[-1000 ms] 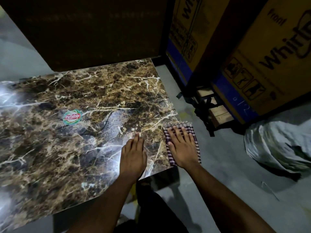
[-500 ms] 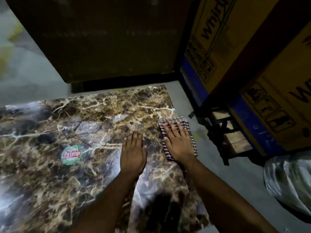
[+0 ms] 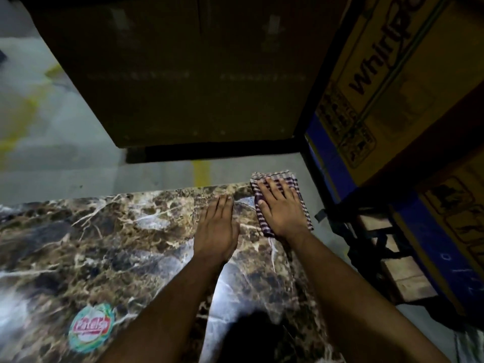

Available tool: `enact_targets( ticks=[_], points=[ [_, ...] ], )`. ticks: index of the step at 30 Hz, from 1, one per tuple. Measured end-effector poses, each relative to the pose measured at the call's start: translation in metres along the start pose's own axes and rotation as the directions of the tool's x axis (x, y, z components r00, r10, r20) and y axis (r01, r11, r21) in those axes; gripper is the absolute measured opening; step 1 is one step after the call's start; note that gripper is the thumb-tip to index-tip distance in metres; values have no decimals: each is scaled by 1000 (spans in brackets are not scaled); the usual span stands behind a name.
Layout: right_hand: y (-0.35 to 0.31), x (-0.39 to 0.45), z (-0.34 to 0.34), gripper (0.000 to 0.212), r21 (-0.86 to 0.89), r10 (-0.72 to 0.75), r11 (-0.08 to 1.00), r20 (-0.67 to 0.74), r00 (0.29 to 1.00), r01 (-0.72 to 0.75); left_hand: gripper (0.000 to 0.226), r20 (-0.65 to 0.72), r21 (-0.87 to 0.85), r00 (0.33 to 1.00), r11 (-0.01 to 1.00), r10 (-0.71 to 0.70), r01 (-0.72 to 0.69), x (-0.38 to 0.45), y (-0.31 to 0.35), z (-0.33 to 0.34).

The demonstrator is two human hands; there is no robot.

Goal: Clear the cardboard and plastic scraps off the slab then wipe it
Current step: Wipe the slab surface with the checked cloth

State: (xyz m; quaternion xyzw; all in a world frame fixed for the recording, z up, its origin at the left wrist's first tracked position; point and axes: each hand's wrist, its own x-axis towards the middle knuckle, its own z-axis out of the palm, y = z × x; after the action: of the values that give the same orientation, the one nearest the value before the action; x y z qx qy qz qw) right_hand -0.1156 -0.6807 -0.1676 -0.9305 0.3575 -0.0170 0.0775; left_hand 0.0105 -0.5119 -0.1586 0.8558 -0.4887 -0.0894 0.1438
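A brown marble-patterned slab (image 3: 110,239) with white veins lies flat and fills the lower left of the head view. It carries a round green and red sticker (image 3: 90,327). My right hand (image 3: 281,208) presses flat, fingers straight, on a folded purple-and-white checked cloth (image 3: 305,208) at the slab's far right corner; the cloth overhangs the far edge. My left hand (image 3: 217,226) rests flat on the slab beside it, fingers straight and together. No cardboard or plastic scraps show on the slab.
A big dark cardboard box (image 3: 183,69) stands beyond the slab's far edge. Yellow and blue appliance cartons (image 3: 392,82) on wooden pallet blocks (image 3: 403,273) line the right side. Grey floor with a yellow stripe (image 3: 201,171) lies between slab and box.
Both hands have slid forward along the slab's right side, from its near edge to the far right corner. The cloth has travelled under my right hand. The camera has moved forward with them.
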Motion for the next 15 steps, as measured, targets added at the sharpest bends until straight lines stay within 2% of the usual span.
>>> enact_targets(
  ticks=[3,7,15],
  points=[
    [-14,20,-4,64,-27,-17,999,8,1000,17,60,-1,7,1000,1000,24,-24,0,-4,0],
    [-77,22,7,65,-1,-149,989,42,988,149,59,-5,2,999,999,-36,36,-15,-22,-6],
    [-213,33,23,65,52,-222,975,87,971,218,56,-49,12,975,976,-218,219,-75,-144,-47]
  ],
)
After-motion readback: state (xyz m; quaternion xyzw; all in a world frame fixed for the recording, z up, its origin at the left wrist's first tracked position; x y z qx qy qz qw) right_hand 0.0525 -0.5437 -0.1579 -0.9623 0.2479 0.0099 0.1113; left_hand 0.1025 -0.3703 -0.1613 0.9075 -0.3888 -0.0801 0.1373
